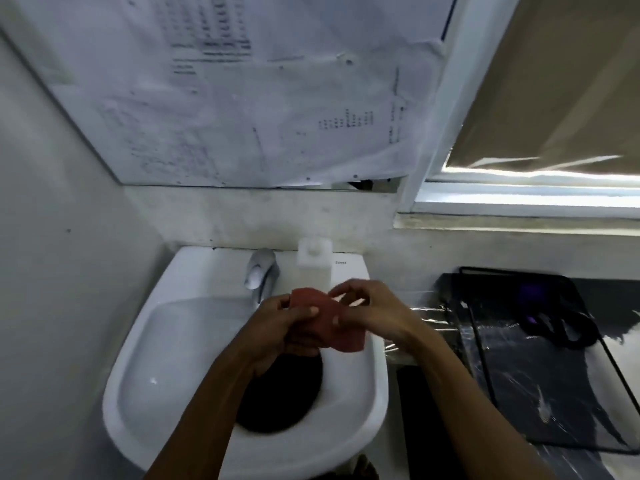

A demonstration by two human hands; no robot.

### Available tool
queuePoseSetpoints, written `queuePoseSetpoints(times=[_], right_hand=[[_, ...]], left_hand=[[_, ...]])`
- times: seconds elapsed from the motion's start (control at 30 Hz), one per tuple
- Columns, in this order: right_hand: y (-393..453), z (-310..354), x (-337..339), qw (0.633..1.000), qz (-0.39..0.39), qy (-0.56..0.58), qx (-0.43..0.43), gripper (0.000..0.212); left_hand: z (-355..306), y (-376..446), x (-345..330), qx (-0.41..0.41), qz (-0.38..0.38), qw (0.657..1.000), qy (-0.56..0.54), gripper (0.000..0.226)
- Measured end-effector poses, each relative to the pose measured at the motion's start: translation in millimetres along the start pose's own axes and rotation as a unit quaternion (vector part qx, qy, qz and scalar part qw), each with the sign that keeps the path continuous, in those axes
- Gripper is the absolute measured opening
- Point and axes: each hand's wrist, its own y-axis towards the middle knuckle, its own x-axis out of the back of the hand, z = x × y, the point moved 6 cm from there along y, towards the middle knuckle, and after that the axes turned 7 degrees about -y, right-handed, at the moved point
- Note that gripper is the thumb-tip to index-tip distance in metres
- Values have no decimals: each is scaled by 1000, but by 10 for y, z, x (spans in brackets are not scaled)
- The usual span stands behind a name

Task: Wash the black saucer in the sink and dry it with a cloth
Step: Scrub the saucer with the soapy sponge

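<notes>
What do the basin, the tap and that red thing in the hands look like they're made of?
The sink looks like glazed white ceramic: smooth, glossy, with soft highlights. The tap seems polished metal, probably chrome, as it mirrors the light. The red cloth, gripped by the left hand and right hand, looks like soft matt fabric, since it folds and bunches.

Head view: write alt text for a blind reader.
Both hands, left hand and right hand, grip a red cloth above a white sink. A black saucer sits below the left hand; a chrome faucet stands behind.
</notes>
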Motion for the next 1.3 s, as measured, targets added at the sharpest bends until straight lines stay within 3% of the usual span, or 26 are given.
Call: queuePoseSetpoints(times=[0.13,0.2,0.27,0.37,0.53,0.73,0.87,1.1,1.3], right_hand=[[313,522,322,983,-175,0,47,34],[485,829,423,971,-225,-53,68,33],[741,1035,402,969,-204,-126,63,39],[1103,1156,245,973,-107,-206,14,60],[1312,1085,-40,977,5,-208,-38,65],[1425,964,-15,965,-55,-255,-9,65],[1464,920,12,955,-108,-275,-3,76],[1497,942,-2,945,-154,-288,11,74],[1484,992,-15,941,-134,-310,15,75]], left_hand=[[-133,-26,188,-13,-32,998,-54,24],[-176,-11,186,-19,-34,997,-70,20],[-216,29,142,-25,-25,996,-80,14],[-270,122,82,-37,-14,996,-83,20],[-356,264,130,-63,-25,994,-84,35],[-338,368,196,-48,-23,993,-101,40],[-328,395,190,-44,-18,993,-107,38],[-359,417,191,-35,-9,992,-119,27],[-407,393,177,-15,-1,994,-111,18]])
